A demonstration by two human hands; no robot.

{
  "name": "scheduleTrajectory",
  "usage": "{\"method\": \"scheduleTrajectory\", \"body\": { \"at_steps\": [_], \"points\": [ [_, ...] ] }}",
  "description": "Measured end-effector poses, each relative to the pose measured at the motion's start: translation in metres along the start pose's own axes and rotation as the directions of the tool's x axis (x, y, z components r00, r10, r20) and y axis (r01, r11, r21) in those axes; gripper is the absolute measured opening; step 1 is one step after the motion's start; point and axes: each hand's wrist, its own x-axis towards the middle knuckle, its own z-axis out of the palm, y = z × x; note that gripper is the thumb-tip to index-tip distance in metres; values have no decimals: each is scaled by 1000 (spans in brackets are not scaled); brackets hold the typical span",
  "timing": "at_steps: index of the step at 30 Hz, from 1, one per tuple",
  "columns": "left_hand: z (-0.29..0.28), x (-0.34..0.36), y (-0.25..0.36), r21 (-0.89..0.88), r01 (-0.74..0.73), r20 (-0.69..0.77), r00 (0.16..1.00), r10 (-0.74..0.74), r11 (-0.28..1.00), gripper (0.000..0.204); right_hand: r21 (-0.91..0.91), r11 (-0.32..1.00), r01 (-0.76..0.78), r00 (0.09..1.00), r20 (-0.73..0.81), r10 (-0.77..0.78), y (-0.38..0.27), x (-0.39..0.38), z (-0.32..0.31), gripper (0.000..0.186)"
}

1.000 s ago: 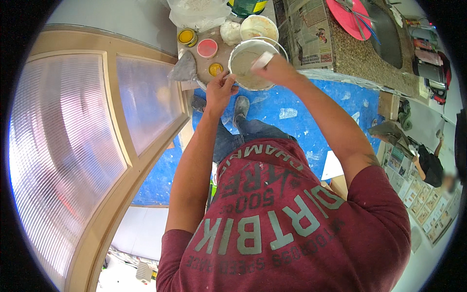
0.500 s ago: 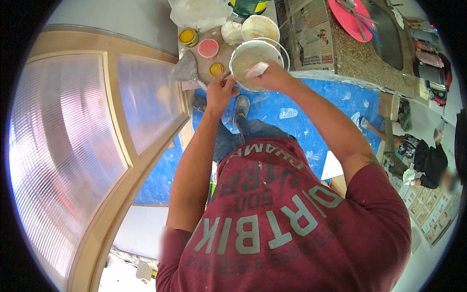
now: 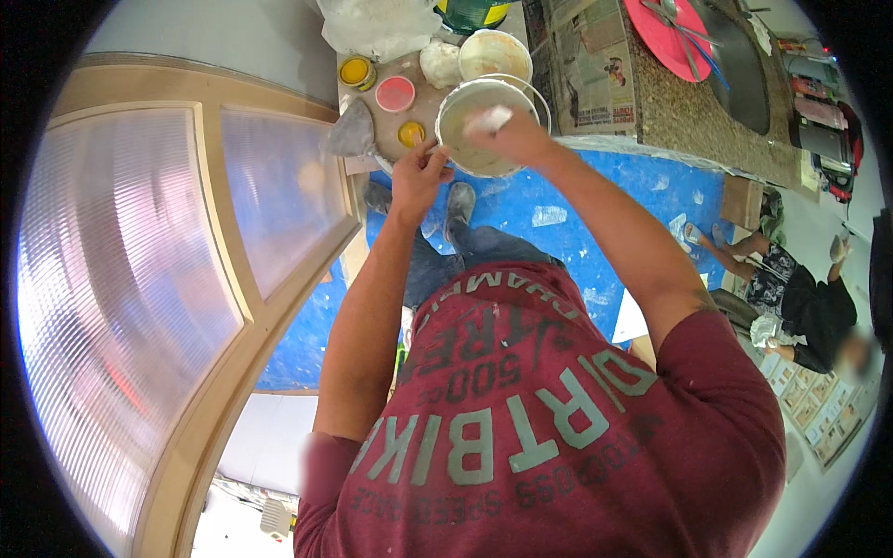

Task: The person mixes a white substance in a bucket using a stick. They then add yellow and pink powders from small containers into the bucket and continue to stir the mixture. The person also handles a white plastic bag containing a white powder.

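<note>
A white bucket (image 3: 448, 158) with a raised wire handle stands in front of me, pale grey paste smeared over its inside. My left hand (image 3: 420, 181) is pinched closed at the bucket's near left rim. Over the bucket's mouth, my right hand (image 3: 523, 139) is closed around a whitish piece (image 3: 490, 119) that looks smeared with paste. Motion blur hides its exact kind. Beside my left hand sit a small yellow-filled tub (image 3: 411, 135), a red-topped tub (image 3: 395, 94) and a grey plastic sheet or bag (image 3: 352, 132).
Behind stand a second white bucket (image 3: 495, 54), a yellow tin (image 3: 356, 72) and a white lump (image 3: 441, 63). A granite counter (image 3: 674, 116) on the right carries newspaper and a red plate (image 3: 665, 28) with cutlery. Left is a glazed frame (image 3: 214, 186). Another person (image 3: 809, 302) stands far right.
My right hand has shifted slightly left over the bucket with the whitish piece. My left hand stays at the rim. The other person has moved, and more of their legs shows.
</note>
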Motion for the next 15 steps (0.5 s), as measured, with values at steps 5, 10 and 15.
{"method": "scheduleTrajectory", "body": {
  "at_steps": [5,10,15],
  "points": [
    [-3,-4,1,19,35,-28,999,-35,999,51,-75,996,-43,990,132,53,-17,-1,-27,25],
    [-5,-2,5,6,43,6,999,-43,999,52,-46,994,98,989,116,-92,-3,-8,-4,29],
    [-6,0,-3,56,41,12,999,-42,998,51,123,990,75,996,-57,-69,-5,15,-11,44]
  ]
}}
